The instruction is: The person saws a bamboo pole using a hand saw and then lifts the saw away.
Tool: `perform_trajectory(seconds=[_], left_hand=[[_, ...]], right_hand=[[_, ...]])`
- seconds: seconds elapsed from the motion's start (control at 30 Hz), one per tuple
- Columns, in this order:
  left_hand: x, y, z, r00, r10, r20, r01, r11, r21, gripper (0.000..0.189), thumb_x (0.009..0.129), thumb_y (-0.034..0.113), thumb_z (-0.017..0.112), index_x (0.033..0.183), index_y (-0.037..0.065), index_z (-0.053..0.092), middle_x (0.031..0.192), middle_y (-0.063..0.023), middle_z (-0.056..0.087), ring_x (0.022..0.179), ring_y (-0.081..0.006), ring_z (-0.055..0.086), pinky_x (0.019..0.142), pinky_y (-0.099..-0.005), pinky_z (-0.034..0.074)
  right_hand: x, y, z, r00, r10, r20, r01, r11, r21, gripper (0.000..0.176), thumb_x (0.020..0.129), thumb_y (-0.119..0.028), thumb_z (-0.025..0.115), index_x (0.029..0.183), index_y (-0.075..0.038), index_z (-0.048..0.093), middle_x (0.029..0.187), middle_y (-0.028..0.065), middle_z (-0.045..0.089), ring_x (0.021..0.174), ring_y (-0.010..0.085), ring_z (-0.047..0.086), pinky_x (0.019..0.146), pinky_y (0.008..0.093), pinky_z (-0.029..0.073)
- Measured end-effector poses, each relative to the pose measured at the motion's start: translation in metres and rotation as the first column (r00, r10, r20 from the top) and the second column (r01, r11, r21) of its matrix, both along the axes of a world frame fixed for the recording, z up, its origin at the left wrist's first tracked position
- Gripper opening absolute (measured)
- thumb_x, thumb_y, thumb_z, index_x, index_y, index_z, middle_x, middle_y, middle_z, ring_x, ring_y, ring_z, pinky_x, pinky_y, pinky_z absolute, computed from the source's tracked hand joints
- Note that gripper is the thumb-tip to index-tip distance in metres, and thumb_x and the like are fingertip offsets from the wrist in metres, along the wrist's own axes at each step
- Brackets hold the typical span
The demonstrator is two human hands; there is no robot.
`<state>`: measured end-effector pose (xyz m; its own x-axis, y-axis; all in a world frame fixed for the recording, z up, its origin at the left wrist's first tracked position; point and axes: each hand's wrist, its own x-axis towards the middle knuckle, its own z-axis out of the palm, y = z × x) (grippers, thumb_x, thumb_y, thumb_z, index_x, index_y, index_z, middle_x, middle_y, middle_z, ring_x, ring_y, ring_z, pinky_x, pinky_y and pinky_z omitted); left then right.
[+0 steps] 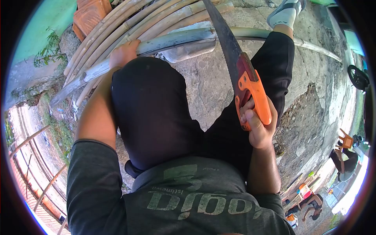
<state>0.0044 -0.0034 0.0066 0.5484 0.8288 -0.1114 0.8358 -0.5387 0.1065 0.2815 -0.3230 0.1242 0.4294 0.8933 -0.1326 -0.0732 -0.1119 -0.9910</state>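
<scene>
I see the right hand [260, 123] held in front of the right thigh, elbow bent low beside the shirt, forearm rising almost straight; its fingers are closed round the orange handle [259, 94] of the saw [233, 55], thumb on the near side. The left arm reaches forward past the outside of the left knee [150, 74], and the left hand [123, 55] lies across the bamboo pole [180, 41]; the knee hides part of it, so I cannot tell how far its fingers wrap. From my end, the saw's long axis runs steeply from the handle up and leftward, the blade's tip leaving the top of my view, its toothed edge facing left. The blade passes in front of the pole; I can't tell whether they touch. The pole stretches crosswise from lower left to far right, passing just beyond a stone block [192, 52].
</scene>
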Motion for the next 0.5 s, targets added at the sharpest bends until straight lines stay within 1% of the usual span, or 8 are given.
perform_trajectory(seconds=[0.07,0.17,0.27,0.37,0.5], left_hand=[[0.001,0.0,0.002,1.0,0.013,-0.02,-0.013,1.0,-0.003,0.059,0.085,0.051,0.071,0.131,0.016,0.063,0.127,-0.0127,0.069,0.113,-0.0383,0.067,0.095,-0.0485,0.053],[-0.003,0.007,-0.008,0.999,0.013,-0.034,-0.014,1.0,-0.021,0.063,0.084,0.057,0.071,0.131,0.017,0.062,0.126,-0.0125,0.069,0.113,-0.0383,0.067,0.095,-0.0486,0.053],[-0.004,0.006,-0.007,1.0,-0.012,-0.025,0.012,1.0,-0.014,0.063,0.085,0.058,0.07,0.131,0.017,0.062,0.125,-0.0122,0.069,0.113,-0.0386,0.067,0.095,-0.0488,0.053],[-0.001,0.002,0.001,0.999,-0.008,-0.036,0.008,1.0,-0.015,0.06,0.086,0.056,0.069,0.131,0.017,0.062,0.124,-0.012,0.07,0.112,-0.0387,0.067,0.095,-0.0485,0.053],[-0.001,0.004,-0.002,0.999,0.002,-0.033,-0.002,1.0,-0.022,0.059,0.087,0.054,0.069,0.132,0.017,0.062,0.125,-0.0122,0.069,0.112,-0.0381,0.067,0.095,-0.0486,0.053]], right_hand=[[-0.002,0.001,0.0,1.0,-0.001,0.005,0.001,1.0,0.0,0.022,0.088,-0.016,0.072,0.095,0.0,0.058,0.076,0.0017,0.059,0.066,0.0083,0.054,0.062,0.0237,0.043],[-0.004,0.001,0.001,1.0,-0.007,0.013,0.007,1.0,0.003,0.023,0.088,-0.017,0.073,0.095,0.0,0.058,0.075,0.0017,0.059,0.065,0.0082,0.053,0.061,0.0236,0.043],[-0.004,-0.001,-0.001,1.0,-0.003,0.021,0.003,1.0,0.012,0.024,0.088,-0.018,0.073,0.094,0.0,0.058,0.074,0.0015,0.058,0.064,0.0082,0.053,0.06,0.0236,0.043],[-0.005,-0.001,-0.002,1.0,0.009,0.027,-0.009,1.0,0.014,0.025,0.088,-0.019,0.073,0.093,0.0,0.058,0.073,0.0014,0.058,0.064,0.0083,0.053,0.06,0.0237,0.042],[-0.006,-0.001,-0.001,0.999,0.017,0.043,-0.017,1.0,0.0,0.025,0.088,-0.019,0.073,0.093,0.0,0.058,0.074,0.0014,0.058,0.065,0.0085,0.053,0.061,0.0239,0.042]])
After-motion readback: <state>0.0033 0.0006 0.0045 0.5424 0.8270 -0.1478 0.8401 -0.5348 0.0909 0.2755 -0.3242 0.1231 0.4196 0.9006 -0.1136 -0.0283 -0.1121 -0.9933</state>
